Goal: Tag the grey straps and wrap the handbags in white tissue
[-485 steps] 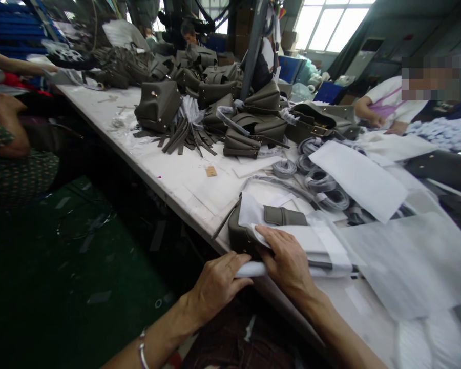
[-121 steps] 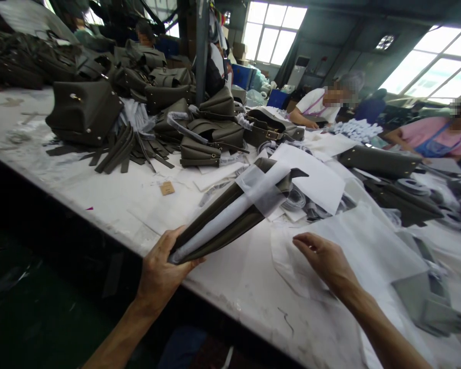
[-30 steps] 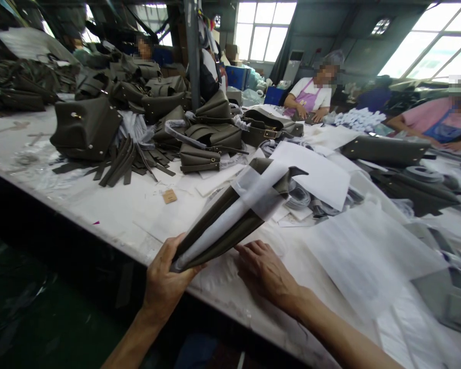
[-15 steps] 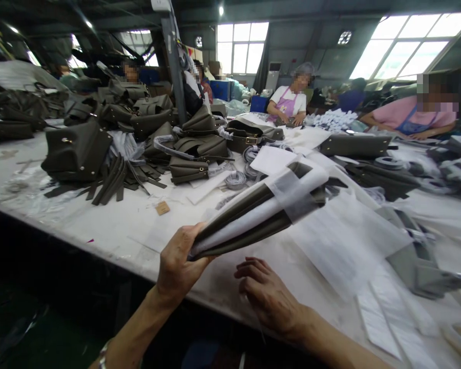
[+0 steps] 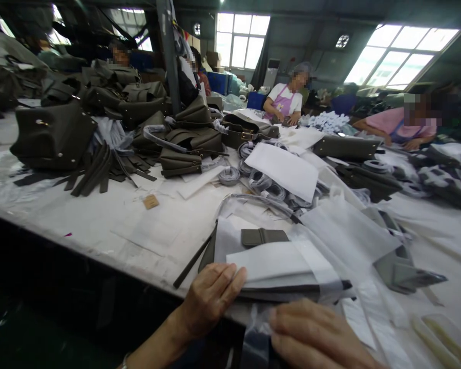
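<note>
A dark olive handbag (image 5: 265, 237) lies flat on the table in front of me, partly covered by white wrapping paper (image 5: 269, 260). Its strap (image 5: 253, 199), wrapped in clear film, arches on the far side. My left hand (image 5: 211, 297) grips the bag's near left edge, with the fingers together over the paper. Closer to me, my right hand (image 5: 315, 328) has its fingers closed at the edge of a piece of clear plastic film (image 5: 256, 330), just off the table's front edge. The right thumb is hidden.
Olive bags (image 5: 54, 136) and loose straps (image 5: 96, 169) are heaped at left. Coiled wrapped straps (image 5: 263, 182) lie under a white sheet (image 5: 282, 169) beyond the bag. A small brown tag (image 5: 151, 201) is on the table (image 5: 111, 215). Co-workers (image 5: 284, 97) work across it.
The bag, tilted up in my left hand before, now lies flat on the table. My left hand has shifted to its near edge. My right hand has come closer and now holds clear film.
</note>
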A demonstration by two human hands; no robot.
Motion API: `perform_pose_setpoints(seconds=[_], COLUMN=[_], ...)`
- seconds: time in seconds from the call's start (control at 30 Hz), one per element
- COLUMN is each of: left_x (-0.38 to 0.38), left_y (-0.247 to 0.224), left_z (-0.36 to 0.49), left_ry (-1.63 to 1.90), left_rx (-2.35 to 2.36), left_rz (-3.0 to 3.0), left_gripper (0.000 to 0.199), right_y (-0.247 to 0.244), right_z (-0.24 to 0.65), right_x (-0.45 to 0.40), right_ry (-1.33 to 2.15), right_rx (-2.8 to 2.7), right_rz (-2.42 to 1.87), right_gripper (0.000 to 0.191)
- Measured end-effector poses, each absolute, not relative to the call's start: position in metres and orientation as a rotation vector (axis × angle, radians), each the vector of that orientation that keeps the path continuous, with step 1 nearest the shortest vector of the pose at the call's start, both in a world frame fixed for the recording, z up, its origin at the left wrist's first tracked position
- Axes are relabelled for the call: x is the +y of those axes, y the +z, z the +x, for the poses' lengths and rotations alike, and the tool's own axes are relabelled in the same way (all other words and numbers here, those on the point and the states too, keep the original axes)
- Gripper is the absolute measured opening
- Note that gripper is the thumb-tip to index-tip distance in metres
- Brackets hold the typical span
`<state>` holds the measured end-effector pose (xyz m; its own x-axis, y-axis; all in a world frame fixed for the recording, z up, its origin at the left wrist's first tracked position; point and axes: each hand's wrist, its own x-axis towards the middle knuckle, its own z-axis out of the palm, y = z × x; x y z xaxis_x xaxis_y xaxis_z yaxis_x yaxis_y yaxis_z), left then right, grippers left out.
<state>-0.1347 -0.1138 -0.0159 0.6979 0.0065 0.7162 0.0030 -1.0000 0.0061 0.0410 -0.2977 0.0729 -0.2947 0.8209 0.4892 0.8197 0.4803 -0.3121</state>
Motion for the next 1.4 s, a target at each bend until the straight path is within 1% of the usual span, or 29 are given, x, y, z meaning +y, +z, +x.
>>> perform_pose_setpoints(seconds=[0.07, 0.13, 0.17, 0.2, 0.27, 0.33, 0.4, 0.5, 0.63, 0.77, 0.93, 1.17, 1.27, 1.3, 1.33, 1.4], left_x=[-0.113, -0.112, -0.112, -0.112, -0.113, -0.113, -0.114, -0.113, -0.109, -0.102, -0.099, -0.1, -0.103, -0.104, -0.105, -0.106], left_y=[-0.016, -0.016, -0.016, -0.016, -0.016, -0.017, -0.018, -0.02, -0.019, -0.012, -0.018, -0.017, -0.012, -0.011, -0.011, -0.012], left_z=[-0.135, -0.135, -0.135, -0.135, -0.134, -0.134, -0.135, -0.135, -0.138, -0.143, -0.146, -0.141, -0.138, -0.138, -0.137, -0.136], left_ry=[1.215, 1.236, 1.251, 1.265, 1.285, 1.295, 1.3, 1.296, 1.33, 1.355, 1.368, 1.413, 1.4, 1.393, 1.391, 1.392], left_rx=[0.009, 0.004, 0.006, 0.013, 0.028, 0.038, 0.036, 0.024, 0.02, 0.084, -0.029, 0.022, 0.084, 0.101, 0.115, 0.138], left_rz=[2.89, 2.887, 2.884, 2.88, 2.878, 2.881, 2.886, 2.892, 2.844, 2.751, 2.758, 2.728, 2.739, 2.743, 2.743, 2.732], left_gripper=[0.032, 0.031, 0.031, 0.03, 0.03, 0.029, 0.03, 0.031, 0.032, 0.032, 0.03, 0.03, 0.03, 0.03, 0.03, 0.029], right_y=[0.094, 0.106, 0.107, 0.106, 0.096, 0.081, 0.067, 0.055, 0.057, 0.068, 0.082, 0.076, 0.075, 0.077, 0.08, 0.092], right_z=[0.061, 0.086, 0.099, 0.111, 0.131, 0.145, 0.152, 0.156, 0.155, 0.151, 0.143, 0.108, 0.092, 0.088, 0.085, 0.082], right_x=[-0.279, -0.25, -0.234, -0.217, -0.185, -0.158, -0.138, -0.12, -0.108, -0.101, -0.089, -0.074, -0.071, -0.07, -0.068, -0.066], right_ry=[-0.131, -0.154, -0.13, -0.076, 0.102, 0.236, 0.322, 0.384, 0.406, 0.513, 0.668, 0.69, 0.607, 0.555, 0.499, 0.391], right_rx=[-2.012, -1.858, -1.802, -1.768, -1.743, -1.744, -1.75, -1.736, -1.726, -1.697, -1.639, -1.684, -1.8, -1.828, -1.845, -1.844], right_rz=[-1.513, -1.712, -1.852, -2.032, -2.425, -2.601, -2.681, -2.779, -2.788, -2.662, -2.491, -2.486, -2.491, -2.478, -2.457, -2.401], right_gripper=[0.025, 0.018, 0.017, 0.02, 0.032, 0.037, 0.034, 0.021, 0.016, 0.01, 0.006, 0.007, 0.005, 0.006, 0.012, 0.031])
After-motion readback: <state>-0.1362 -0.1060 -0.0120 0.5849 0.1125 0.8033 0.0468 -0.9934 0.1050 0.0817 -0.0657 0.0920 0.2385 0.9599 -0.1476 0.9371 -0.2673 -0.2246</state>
